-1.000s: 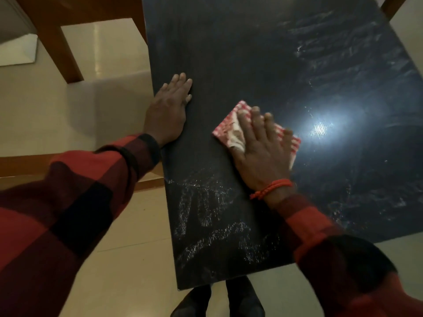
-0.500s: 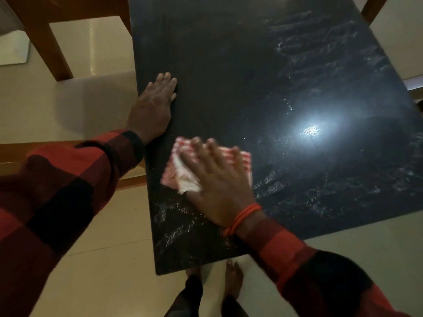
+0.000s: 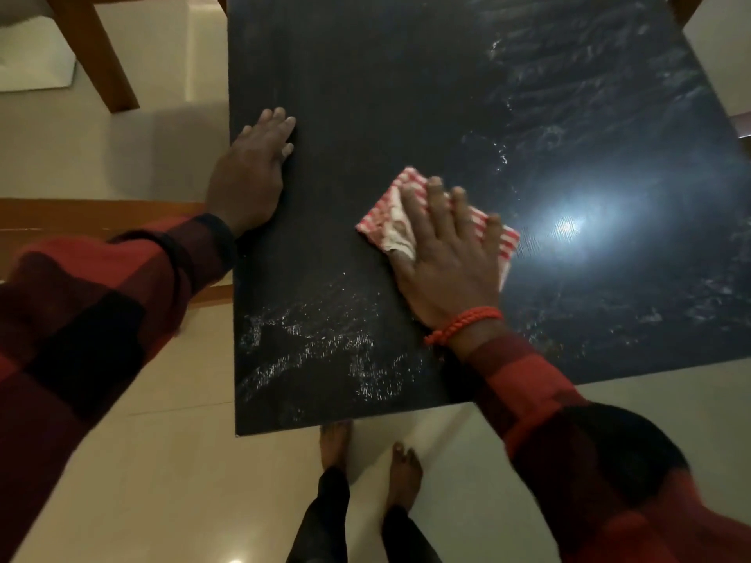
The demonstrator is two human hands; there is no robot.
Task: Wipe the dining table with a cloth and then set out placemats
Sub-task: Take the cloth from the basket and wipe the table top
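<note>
**Pressing a checked cloth onto the dark tabletop**

Looking down through the head view, a black dining table (image 3: 406,95) is filling most of the scene, its near edge running just above the person's bare feet (image 3: 367,461) on the pale tiled floor (image 3: 162,461). Wooden chair legs (image 3: 95,54) are standing at about 10 o'clock from the table's left edge, and another wooden piece is peeking in at 1 o'clock by the far right corner. A bright lamp glare (image 3: 567,227) is shining on the tabletop at 3 o'clock from the cloth. Whitish wet streaks (image 3: 317,351) are showing near the front edge, at 7 o'clock from the cloth, and more smears are spreading over the right half.

The left hand (image 3: 252,172) is lying flat and relaxed on the table's left edge, fingers straight, gripping nothing. The right hand (image 3: 443,249), wearing an orange thread bracelet (image 3: 463,325), is pressing down with spread, straight fingers on the red-and-white cloth (image 3: 390,213). The cloth is lying folded on the table near its middle, under the palm and fingers, its corners sticking out at 10 o'clock and 3 o'clock from the hand. Both arms are wearing red-and-black plaid sleeves (image 3: 101,319).
</note>
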